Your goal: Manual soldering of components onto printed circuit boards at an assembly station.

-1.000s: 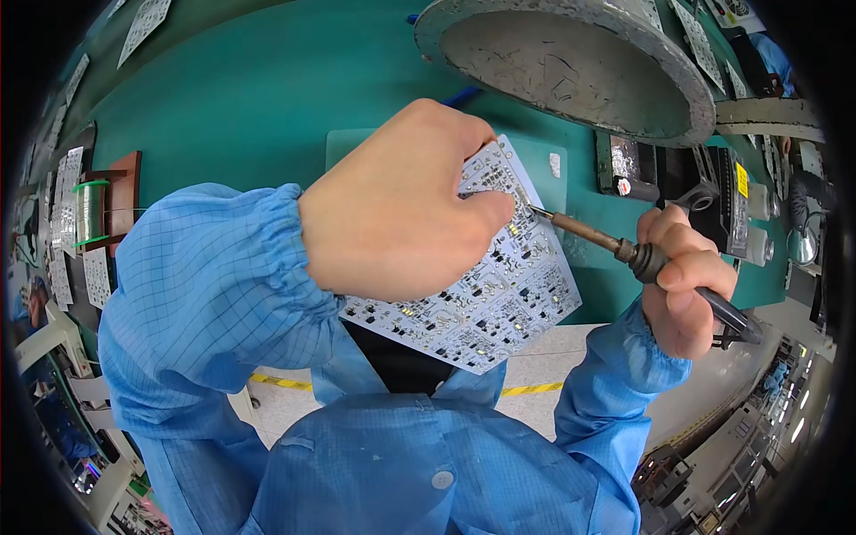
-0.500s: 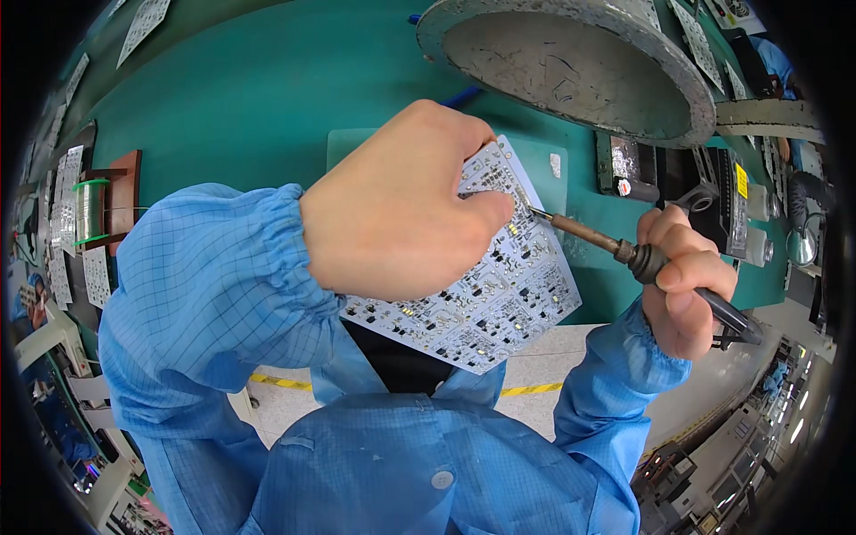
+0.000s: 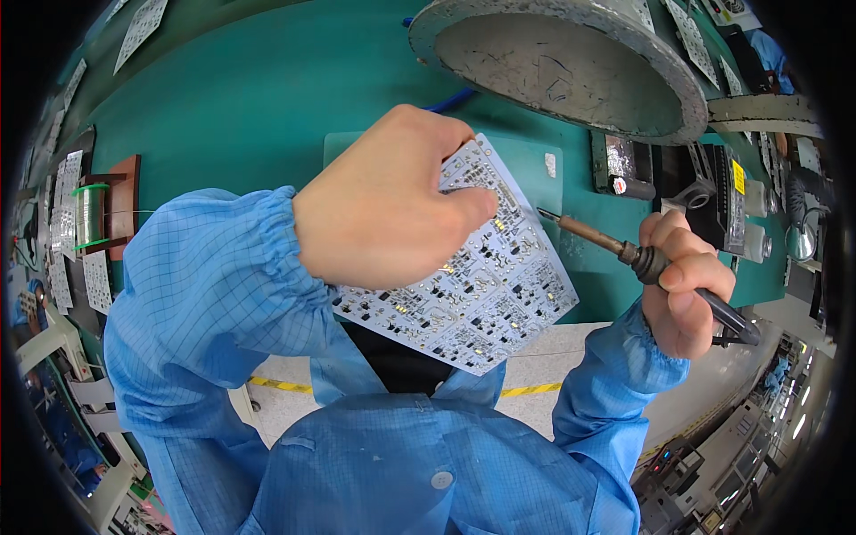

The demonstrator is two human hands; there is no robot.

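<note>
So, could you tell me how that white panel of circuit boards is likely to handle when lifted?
The white panel of circuit boards probably stays stiff: it juts past the green bench edge without sagging. It looks thin, so likely light. The left hand steadies it, suggesting it may slide.

— Where's the circuit board (image 3: 486, 290)?
— Under the left hand (image 3: 383, 209), on the workbench (image 3: 259, 98) edge.
— And the soldering iron (image 3: 624, 254)?
— Right of it, in the right hand (image 3: 682, 285) — tip just beside the board.

Glossy white circuit board (image 3: 481, 285); matt cloth sleeve (image 3: 214, 285); metal iron tip (image 3: 580, 230)
</note>
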